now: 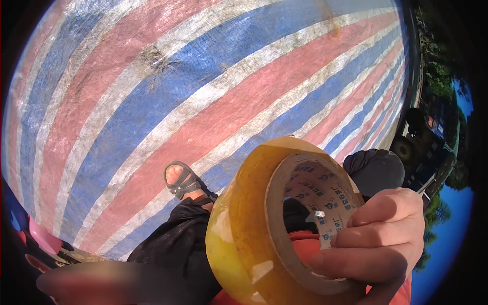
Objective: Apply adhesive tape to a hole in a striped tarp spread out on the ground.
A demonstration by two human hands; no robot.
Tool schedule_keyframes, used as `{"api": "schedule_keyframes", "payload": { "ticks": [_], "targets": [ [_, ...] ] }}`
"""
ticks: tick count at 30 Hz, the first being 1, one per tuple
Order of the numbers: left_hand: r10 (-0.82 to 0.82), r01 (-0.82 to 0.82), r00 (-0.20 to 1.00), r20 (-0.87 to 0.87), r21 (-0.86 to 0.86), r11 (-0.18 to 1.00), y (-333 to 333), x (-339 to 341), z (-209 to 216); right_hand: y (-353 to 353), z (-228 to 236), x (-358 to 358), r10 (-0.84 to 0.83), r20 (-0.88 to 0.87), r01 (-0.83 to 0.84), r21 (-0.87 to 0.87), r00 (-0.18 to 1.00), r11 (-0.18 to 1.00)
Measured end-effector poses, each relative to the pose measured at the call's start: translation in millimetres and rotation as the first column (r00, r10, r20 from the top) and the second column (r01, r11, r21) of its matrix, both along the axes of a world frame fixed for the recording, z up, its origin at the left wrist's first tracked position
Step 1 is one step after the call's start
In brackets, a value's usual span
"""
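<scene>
A wide roll of clear yellowish packing tape [241, 229] is held up close in front of me, tilted so that its hollow cardboard core faces right. My right hand [389, 239] grips it from the right, with the fingers hooked into the core and pressed on its inner wall. The thumb does not show. Small printed marks cover the inside of the core. My left hand cannot be seen. Behind the roll, red cloth [305, 247] shows through the core.
Beneath me spreads a red, white and blue striped tarpaulin [218, 112], dirty in places. A sandalled foot [183, 180] rests on it, below a dark trouser leg [168, 249]. A dark vehicle [429, 152] and trees [437, 71] stand at the right. Something pink [43, 236] lies lower left, beside a blurred patch.
</scene>
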State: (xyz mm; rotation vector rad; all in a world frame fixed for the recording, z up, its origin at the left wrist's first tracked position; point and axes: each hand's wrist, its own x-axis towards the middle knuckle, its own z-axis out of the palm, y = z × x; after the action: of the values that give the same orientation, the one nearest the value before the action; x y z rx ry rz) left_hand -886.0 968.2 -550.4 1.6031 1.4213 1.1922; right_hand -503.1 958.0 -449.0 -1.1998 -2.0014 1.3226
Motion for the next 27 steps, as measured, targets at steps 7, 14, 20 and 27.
{"api": "schedule_keyframes", "payload": {
  "ticks": [7, 14, 20, 27],
  "targets": [
    [0.036, -0.032, 0.998, 0.058, -0.075, 0.997, -11.7, -10.4, -2.6, -22.1, -75.9, 25.4, -0.276, 0.246, 0.210, 0.264, 0.929, 0.941],
    [-0.008, 0.007, 0.996, -0.090, -0.005, 1.000, 17.3, -54.5, 22.9, -42.5, -206.0, 86.0, -0.476, 0.764, 0.237, 0.412, 0.436, 0.880],
    [-0.239, 0.235, 0.966, -0.096, -0.047, 0.971, 30.8, -54.1, 19.1, -55.6, -283.2, 66.8, 0.036, 0.951, 0.057, -0.056, 0.306, 0.997],
    [-0.231, 0.218, 0.959, -0.164, -0.094, 0.972, 18.4, -59.8, 28.5, 18.1, -229.2, -0.7, 0.458, 0.888, -0.318, -0.425, 0.032, 0.847]
  ]
}}
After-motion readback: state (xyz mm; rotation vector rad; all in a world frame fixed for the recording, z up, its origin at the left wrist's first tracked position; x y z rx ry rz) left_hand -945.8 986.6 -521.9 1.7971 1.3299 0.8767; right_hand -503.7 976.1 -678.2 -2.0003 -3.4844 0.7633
